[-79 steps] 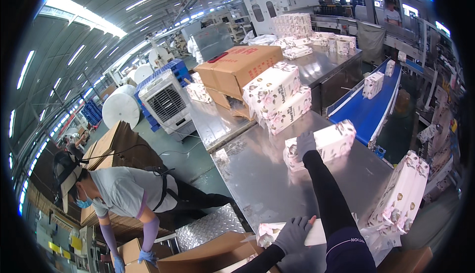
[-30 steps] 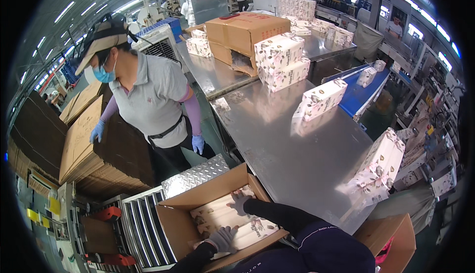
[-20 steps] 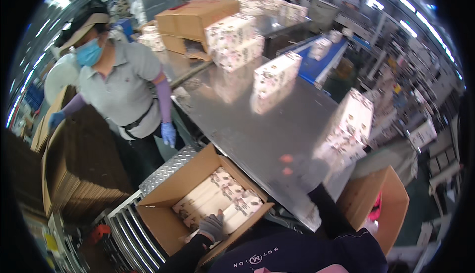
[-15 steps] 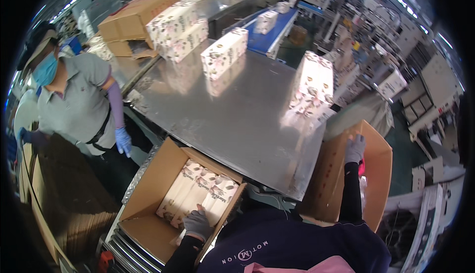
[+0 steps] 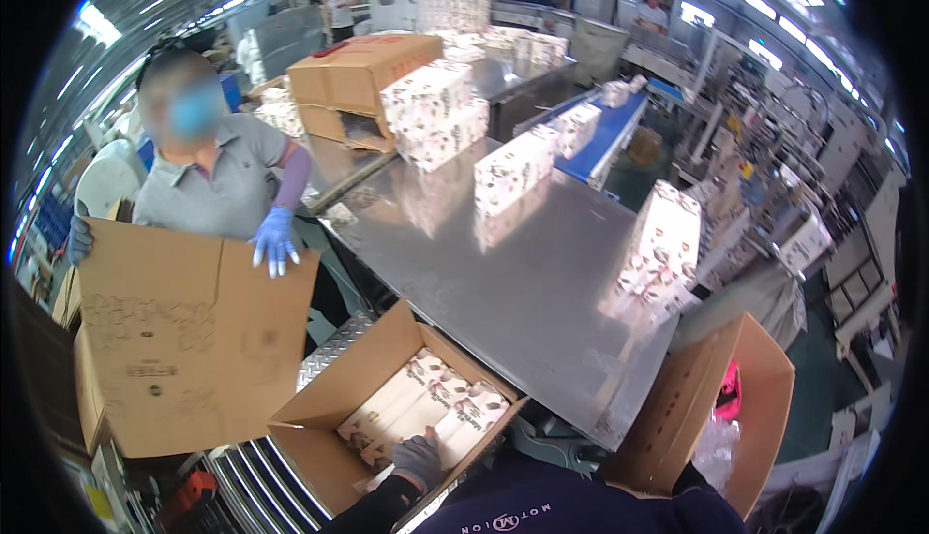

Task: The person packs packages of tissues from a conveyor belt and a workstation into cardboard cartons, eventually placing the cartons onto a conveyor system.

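Several floral packs | in carton | under and beyond left grip

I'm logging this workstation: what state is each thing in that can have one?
Left hand: gloved, on the packs.
Right hand: hidden.
Left carton: open, packs side by side inside.
Right carton: open, clear plastic and something pink inside.
Cardboard sheet: flat, held by a co-worker's gloved hands.
Far carton: on the metal table, gap in its side.
Conveyor belt: carrying packs; running or stopped, unclear.
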The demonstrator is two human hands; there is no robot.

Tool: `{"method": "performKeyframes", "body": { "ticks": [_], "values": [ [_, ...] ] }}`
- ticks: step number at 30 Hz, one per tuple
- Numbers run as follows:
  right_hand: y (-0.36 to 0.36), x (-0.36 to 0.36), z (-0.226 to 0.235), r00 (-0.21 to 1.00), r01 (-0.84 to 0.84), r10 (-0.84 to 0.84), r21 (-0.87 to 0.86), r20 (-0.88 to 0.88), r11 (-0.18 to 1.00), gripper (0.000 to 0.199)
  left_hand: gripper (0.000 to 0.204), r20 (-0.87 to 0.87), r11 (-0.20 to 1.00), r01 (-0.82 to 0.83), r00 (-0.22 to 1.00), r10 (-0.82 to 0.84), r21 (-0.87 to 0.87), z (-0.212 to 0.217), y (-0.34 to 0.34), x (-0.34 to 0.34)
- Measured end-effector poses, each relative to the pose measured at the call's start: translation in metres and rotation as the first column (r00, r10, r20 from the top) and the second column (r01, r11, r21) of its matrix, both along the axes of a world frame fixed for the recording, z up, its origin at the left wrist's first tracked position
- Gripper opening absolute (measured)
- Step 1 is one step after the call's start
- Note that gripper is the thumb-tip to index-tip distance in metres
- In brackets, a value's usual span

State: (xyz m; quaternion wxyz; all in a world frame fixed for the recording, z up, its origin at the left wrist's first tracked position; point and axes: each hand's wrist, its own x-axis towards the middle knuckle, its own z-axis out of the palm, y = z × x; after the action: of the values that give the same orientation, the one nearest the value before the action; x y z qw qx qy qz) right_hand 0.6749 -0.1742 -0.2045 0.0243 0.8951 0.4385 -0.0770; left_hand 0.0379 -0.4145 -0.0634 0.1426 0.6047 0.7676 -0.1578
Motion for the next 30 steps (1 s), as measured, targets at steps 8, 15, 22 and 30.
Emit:
{"method": "performKeyframes", "body": {
  "ticks": [8,15,22,30],
  "values": [
    [-0.009,0.009,0.061,0.999,0.009,-0.03,0.512,0.033,0.859,0.028,0.089,0.082,0.992,-0.086,0.992,0.093,-0.089,0.0,0.0,0.004],
    [0.071,-0.046,0.214,0.75,-0.021,0.533,0.79,-0.393,0.613,0.01,0.096,0.018,0.995,-0.027,0.999,0.029,-0.098,0.004,0.006,0.003],
    [0.034,-0.407,0.305,-0.347,-0.582,0.388,0.52,-0.854,0.625,0.019,0.079,0.404,0.923,-0.093,0.912,-0.071,0.372,0.059,0.014,-0.018],
    [-0.017,-0.55,0.281,-0.396,-0.894,0.117,0.412,-0.911,0.177,0.025,0.027,0.943,0.4,-0.914,-0.082,-0.323,0.058,0.104,0.063,-0.008]
  ]
}}
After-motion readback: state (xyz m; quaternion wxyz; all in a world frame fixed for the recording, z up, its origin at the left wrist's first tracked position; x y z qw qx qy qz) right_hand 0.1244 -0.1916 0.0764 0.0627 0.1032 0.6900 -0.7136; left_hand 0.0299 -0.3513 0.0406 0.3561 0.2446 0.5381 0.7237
